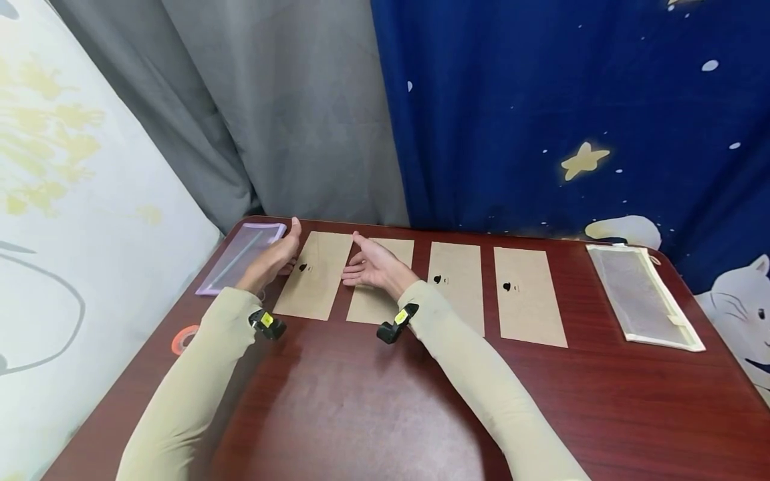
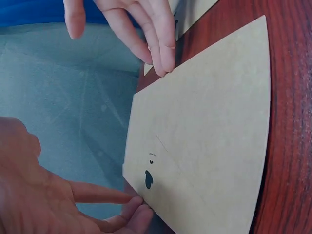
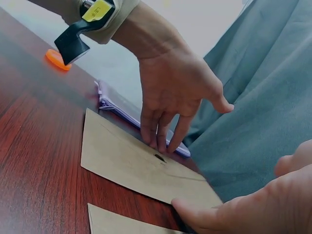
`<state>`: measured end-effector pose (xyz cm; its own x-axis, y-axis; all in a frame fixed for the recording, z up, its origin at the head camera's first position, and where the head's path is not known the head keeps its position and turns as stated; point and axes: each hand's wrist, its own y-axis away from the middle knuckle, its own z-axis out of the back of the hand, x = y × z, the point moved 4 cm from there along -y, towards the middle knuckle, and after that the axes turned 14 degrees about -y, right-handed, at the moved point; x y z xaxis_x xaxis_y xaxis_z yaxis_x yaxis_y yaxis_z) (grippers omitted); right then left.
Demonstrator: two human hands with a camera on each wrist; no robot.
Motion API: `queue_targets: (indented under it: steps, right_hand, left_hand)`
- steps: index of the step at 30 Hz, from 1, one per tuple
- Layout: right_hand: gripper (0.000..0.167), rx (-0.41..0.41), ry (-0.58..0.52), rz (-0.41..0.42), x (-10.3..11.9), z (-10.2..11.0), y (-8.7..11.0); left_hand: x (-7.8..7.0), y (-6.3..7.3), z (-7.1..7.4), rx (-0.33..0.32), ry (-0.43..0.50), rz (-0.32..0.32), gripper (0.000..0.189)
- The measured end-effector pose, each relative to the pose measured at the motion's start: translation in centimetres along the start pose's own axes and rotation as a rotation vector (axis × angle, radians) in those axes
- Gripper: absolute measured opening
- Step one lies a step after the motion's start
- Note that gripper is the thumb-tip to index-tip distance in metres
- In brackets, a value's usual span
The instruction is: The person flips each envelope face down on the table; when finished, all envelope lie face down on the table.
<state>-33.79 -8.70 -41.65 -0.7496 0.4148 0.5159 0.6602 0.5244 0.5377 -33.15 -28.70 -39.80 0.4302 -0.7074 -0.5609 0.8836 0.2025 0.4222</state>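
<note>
Four flat kraft-brown paper pieces, like thin notebooks, lie in a row, each with a small black print. At the leftmost kraft paper piece (image 1: 313, 284), my left hand (image 1: 273, 260) has its fingertips at the left edge. My right hand (image 1: 374, 266) stands at its right edge, over part of the second kraft paper piece (image 1: 368, 307). In the left wrist view, fingers of both hands meet opposite long edges of the piece, fairly straight and with thumbs raised. The piece lies flat on the table. Further right are the third piece (image 1: 458, 294) and the fourth (image 1: 529, 310).
A purple-edged mesh zip pouch (image 1: 240, 257) lies at the table's left end, beside my left hand. An orange ring-shaped roll (image 1: 182, 341) sits near the left edge. At the right end is a white-edged mesh pouch (image 1: 652, 297). Curtains (image 1: 313, 120) hang behind the table.
</note>
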Motion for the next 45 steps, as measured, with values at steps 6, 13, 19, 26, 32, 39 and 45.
queue_targets:
  steps: [6, 13, 19, 26, 32, 39, 45]
  right_hand:
    - [0.060, -0.024, 0.161, 0.131, 0.0, -0.4, 0.7]
    - [0.044, -0.083, 0.456, 0.413, -0.6, -1.0, 1.6]
    - [0.031, -0.217, 0.532, 0.640, -1.5, -0.3, 1.4]
    - [0.027, -0.205, 0.452, 0.641, -1.5, 0.1, 1.5]
    - [0.030, -0.146, 0.412, 0.607, -1.7, 0.4, 1.2]
    - [0.023, -0.077, 0.451, 0.565, -1.5, 0.3, 1.0]
    - [0.025, -0.164, 0.974, 0.900, -1.1, -3.6, 4.0]
  left_hand:
    - [-0.4, 1.1, 0.7, 0.032, 0.038, -0.008, 0.108]
    - [-1.2, 2.2, 1.9, 0.008, 0.118, 0.015, 0.108]
    - [-1.0, 2.8, 2.3, -0.018, 0.157, -0.009, 0.094]
    - [-1.1, 3.6, 3.4, -0.115, 0.135, -0.108, 0.038]
    - [-1.0, 3.9, 4.4, -0.172, 0.209, -0.138, 0.027]
    - [-1.8, 4.4, 5.4, -0.098, 0.237, -0.108, 0.030]
    - [-3.3, 5.6, 6.0, -0.148, 0.235, -0.172, 0.030]
